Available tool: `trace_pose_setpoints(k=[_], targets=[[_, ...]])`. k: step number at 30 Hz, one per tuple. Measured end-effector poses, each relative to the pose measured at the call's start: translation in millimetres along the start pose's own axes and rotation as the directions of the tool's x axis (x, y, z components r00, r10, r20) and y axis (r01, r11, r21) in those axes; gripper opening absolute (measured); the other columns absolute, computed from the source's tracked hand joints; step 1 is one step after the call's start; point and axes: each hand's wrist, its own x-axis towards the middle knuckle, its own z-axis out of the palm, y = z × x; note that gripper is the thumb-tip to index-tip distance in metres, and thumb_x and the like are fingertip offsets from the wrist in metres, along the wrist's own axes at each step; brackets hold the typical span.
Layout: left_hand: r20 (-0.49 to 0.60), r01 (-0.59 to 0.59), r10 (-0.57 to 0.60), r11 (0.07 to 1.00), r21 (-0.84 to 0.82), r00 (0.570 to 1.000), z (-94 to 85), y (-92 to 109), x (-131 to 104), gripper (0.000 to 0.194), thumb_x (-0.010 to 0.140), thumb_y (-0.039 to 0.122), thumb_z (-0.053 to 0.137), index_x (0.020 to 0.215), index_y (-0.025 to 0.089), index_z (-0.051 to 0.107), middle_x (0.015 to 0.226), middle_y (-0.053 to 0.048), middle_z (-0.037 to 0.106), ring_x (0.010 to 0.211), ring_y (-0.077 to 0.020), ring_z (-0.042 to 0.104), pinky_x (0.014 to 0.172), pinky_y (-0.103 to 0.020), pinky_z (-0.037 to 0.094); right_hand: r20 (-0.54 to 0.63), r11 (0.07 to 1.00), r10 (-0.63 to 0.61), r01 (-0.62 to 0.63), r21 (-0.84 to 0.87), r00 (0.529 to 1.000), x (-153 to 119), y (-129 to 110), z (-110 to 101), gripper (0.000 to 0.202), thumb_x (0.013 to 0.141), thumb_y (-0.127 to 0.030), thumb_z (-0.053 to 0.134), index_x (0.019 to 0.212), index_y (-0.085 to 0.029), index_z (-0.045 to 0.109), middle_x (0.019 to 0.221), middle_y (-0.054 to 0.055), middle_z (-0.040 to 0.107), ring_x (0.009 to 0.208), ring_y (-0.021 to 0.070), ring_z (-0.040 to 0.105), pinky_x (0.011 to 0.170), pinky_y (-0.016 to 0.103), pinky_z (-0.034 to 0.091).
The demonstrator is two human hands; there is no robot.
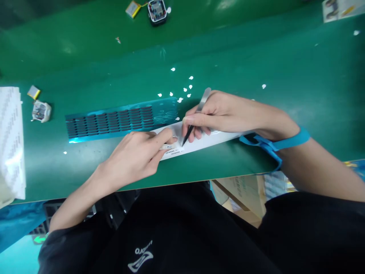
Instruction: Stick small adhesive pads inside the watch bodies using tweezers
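So the right hand (216,112) is pinched around a pair of metal tweezers (196,116), held like a pen, dark tip pointing down onto a long white strip (199,142) lying on the green table (285,76). The left hand (137,154) is pressing on that same white strip just left of the tweezer tip, fingers mostly curled with the index and thumb stretched toward it; looks like something tiny is under the fingertips but I can't really make it out.

Using the white strip as the reference: right behind it, touching or nearly so, there's a shiny blue sheet (119,120) with rows of small dark rectangles. Little white bits (185,89) are scattered just beyond the strip. Far left of it sits a white patterned stack (11,140), plus a small open gadget (41,111) and a yellowish block (34,92). Well behind it, near the far edge, is another small device (156,10) wired to a yellow pack (132,8). There's a blue wrist strap (273,144) on the right wrist, just right of the strip.
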Motion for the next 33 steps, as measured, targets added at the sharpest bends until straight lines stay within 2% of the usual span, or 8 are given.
trace_pose_setpoints(k=[6, 9, 12, 15, 18, 21, 25, 33], targets=[[0.019, 0.030, -0.029, 0.998, -0.048, 0.999, -1.6, 1, 3, 0.023, 0.097, 0.014, 0.052, 0.111, 0.022, 0.068, 0.093, -0.002, 0.083, 0.065, -0.0164, 0.070, 0.059, -0.025, 0.044, 0.047, 1.000, 0.020, -0.020, -0.004, 0.999, -1, 2, -1, 0.064, 0.111, -0.068, 0.052, 0.078, -0.022, 0.082, 0.084, 0.004, 0.083, 0.074, 0.0137, 0.076, 0.061, 0.024, 0.059], [-0.003, 0.042, -0.043, 0.988, -0.147, 0.999, -2.6, 0, 6, 0.020, 0.095, 0.011, 0.057, 0.106, 0.021, 0.069, 0.086, 0.002, 0.081, 0.055, -0.0110, 0.060, 0.055, -0.023, 0.039, 0.034, 0.996, 0.028, -0.031, 0.085, 0.999, -2, -2, -3, 0.063, 0.108, -0.070, 0.055, 0.085, -0.020, 0.084, 0.084, 0.002, 0.082, 0.067, 0.0105, 0.073, 0.060, 0.022, 0.058], [-0.005, 0.096, -0.101, 0.961, -0.260, 0.995, -2.7, -1, 9, 0.015, 0.094, 0.011, 0.062, 0.100, 0.021, 0.072, 0.071, 0.005, 0.073, 0.051, -0.0087, 0.053, 0.053, -0.022, 0.036, -0.178, 0.968, 0.050, -0.004, 0.251, 0.983, -2, -6, -1, 0.055, 0.105, -0.067, 0.065, 0.082, -0.019, 0.079, 0.079, 0.002, 0.081, 0.065, 0.0125, 0.076, 0.060, 0.023, 0.062], [-0.042, 0.166, -0.195, 0.916, -0.366, 0.980, -1.1, 0, 10, 0.010, 0.094, 0.013, 0.066, 0.099, 0.019, 0.073, 0.071, 0.003, 0.070, 0.056, -0.0090, 0.053, 0.054, -0.022, 0.038, -0.413, 0.921, 0.030, 0.136, 0.366, 0.910, 1, -8, 8, 0.045, 0.106, -0.058, 0.070, 0.083, -0.020, 0.075, 0.073, 0.002, 0.081, 0.064, 0.0154, 0.079, 0.057, 0.022, 0.065], [-0.080, 0.189, -0.276, 0.815, -0.549, 0.958, 0.3, 3, 11, 0.017, 0.094, 0.013, 0.068, 0.109, 0.018, 0.074, 0.075, 0.003, 0.068, 0.059, -0.0095, 0.059, 0.055, -0.022, 0.044, -0.536, 0.871, 0.015, 0.252, 0.421, 0.844, 4, -10, 20, 0.039, 0.108, -0.053, 0.070, 0.085, -0.021, 0.072, 0.072, 0.001, 0.081, 0.063, 0.0155, 0.080, 0.053, 0.020, 0.063], [-0.034, 0.160, -0.276, 0.650, -0.743, 0.961, -0.7, 7, 11, 0.020, 0.092, 0.010, 0.069, 0.111, 0.017, 0.074, 0.075, 0.003, 0.069, 0.061, -0.0104, 0.066, 0.057, -0.022, 0.054, -0.529, 0.845, 0.027, 0.264, 0.465, 0.848, 5, -15, 31, 0.035, 0.107, -0.050, 0.072, 0.088, -0.021, 0.072, 0.074, 0.002, 0.081, 0.064, 0.0157, 0.080, 0.053, 0.020, 0.064], [0.043, 0.152, -0.226, 0.492, -0.857, 0.973, -2.9, 12, 12, 0.022, 0.088, 0.005, 0.071, 0.107, 0.017, 0.074, 0.081, 0.002, 0.075, 0.067, -0.0106, 0.074, 0.062, -0.019, 0.063, -0.545, 0.873, 0.012, 0.257, 0.414, 0.838, 4, -23, 43, 0.032, 0.107, -0.047, 0.072, 0.086, -0.023, 0.074, 0.073, -0.001, 0.078, 0.062, 0.0144, 0.079, 0.055, 0.022, 0.066], [0.048, 0.140, -0.212, 0.439, -0.887, 0.976, -1.6, 16, 12, 0.022, 0.088, 0.003, 0.073, 0.108, 0.012, 0.074, 0.081, 0.001, 0.076, 0.068, -0.0084, 0.077, 0.068, -0.013, 0.067, -0.584, 0.914, -0.014, 0.247, 0.322, 0.812, 3, -28, 48, 0.032, 0.110, -0.043, 0.068, 0.086, -0.022, 0.071, 0.071, -0.001, 0.079, 0.056, 0.0101, 0.074, 0.052, 0.019, 0.060]])
